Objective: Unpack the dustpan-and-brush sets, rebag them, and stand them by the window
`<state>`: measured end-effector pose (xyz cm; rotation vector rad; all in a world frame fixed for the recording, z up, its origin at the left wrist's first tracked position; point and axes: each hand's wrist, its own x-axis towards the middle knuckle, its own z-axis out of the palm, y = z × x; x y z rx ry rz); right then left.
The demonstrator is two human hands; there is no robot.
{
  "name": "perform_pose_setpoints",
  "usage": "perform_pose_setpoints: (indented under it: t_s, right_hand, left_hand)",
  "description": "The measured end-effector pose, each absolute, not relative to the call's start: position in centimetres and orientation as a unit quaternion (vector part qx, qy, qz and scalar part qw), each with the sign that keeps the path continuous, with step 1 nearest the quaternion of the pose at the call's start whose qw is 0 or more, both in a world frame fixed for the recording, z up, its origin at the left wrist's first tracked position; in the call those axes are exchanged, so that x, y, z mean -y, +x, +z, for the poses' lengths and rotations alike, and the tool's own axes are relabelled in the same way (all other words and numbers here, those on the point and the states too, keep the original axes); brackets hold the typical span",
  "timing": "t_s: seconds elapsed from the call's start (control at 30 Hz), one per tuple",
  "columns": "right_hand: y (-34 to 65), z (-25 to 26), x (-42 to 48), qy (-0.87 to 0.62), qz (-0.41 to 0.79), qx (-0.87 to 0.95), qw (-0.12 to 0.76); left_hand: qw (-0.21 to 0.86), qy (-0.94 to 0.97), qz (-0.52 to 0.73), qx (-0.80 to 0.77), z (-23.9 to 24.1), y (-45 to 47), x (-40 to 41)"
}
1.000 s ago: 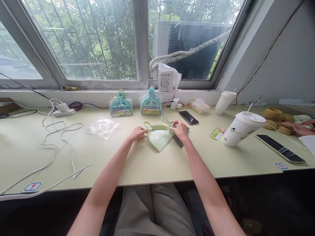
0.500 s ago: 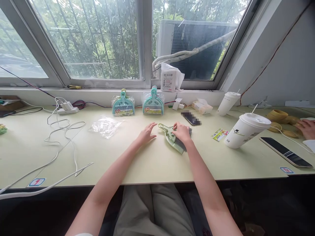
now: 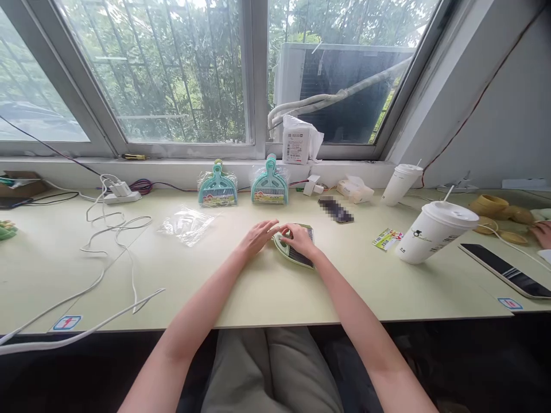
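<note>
A small green dustpan (image 3: 282, 249) lies flat on the table in front of me, its handle end to the left. Over that handle end, my left hand (image 3: 260, 237) has its fingers closed, and they hide most of it. A hand brush with dark bristles (image 3: 297, 257) sits within the pan. My right hand (image 3: 300, 240) grips the brush from above, with thumb and fingers pinched near its handle; the exact hold is partly covered by the hand.
Two wrapped turquoise dustpan sets (image 3: 217, 186) stand against the sill. Crumpled clear plastic (image 3: 187, 225) and white cables (image 3: 129, 258) lie leftward. Rightward are a dark phone (image 3: 336, 210), a card (image 3: 387, 238), white cups (image 3: 434, 232), a tablet-like device (image 3: 503, 269) and another person's hand (image 3: 541, 232).
The brush has come leftward and now lies inside the dustpan, moved with my right hand. My left hand has moved right, from beside the handle onto it.
</note>
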<state>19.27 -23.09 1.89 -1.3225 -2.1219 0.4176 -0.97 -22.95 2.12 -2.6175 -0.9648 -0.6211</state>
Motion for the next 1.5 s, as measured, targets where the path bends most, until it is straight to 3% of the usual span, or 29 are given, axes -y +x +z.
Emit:
perform_pose_setpoints:
  t_s: [0.13,0.33,0.63,0.9,1.1,1.23,1.3,1.37,1.5]
  right_hand:
    - [19.2,1.9,22.7,-0.508,0.149,0.8,0.282]
    - [18.9,2.5,22.7,-0.519,0.131,0.805,0.256]
    - [18.3,2.8,23.0,-0.526,0.09,0.806,0.258]
    - [18.5,3.1,23.1,-0.554,0.089,0.792,0.239]
    - [19.2,3.8,23.4,-0.575,0.129,0.768,0.25]
    - [19.2,4.4,23.6,-0.603,0.156,0.719,0.307]
    - [19.0,4.6,23.7,-0.62,0.153,0.685,0.35]
    - [18.6,4.6,23.9,-0.634,0.143,0.656,0.384]
    - [18.1,4.5,24.1,-0.653,0.104,0.628,0.41]
  left_hand:
    - [0.081,-0.913,-0.166,0.363,2.1,-0.7,23.2]
    - [0.005,-0.888,-0.213,0.407,2.4,-0.2,23.6]
    - [0.055,-0.897,-0.191,0.394,2.3,-0.3,23.7]
    - [0.037,-0.892,-0.169,0.417,2.1,-0.3,23.8]
    - [0.017,-0.887,-0.244,0.391,1.7,-0.5,23.5]
    - [0.01,-0.803,-0.392,0.449,2.2,0.1,24.0]
    - [-0.033,-0.72,-0.489,0.49,2.6,0.9,24.3]
    - [-0.153,-0.65,-0.532,0.521,2.8,1.9,24.6]
    - [-0.446,-0.634,-0.436,0.457,2.4,3.6,25.1]
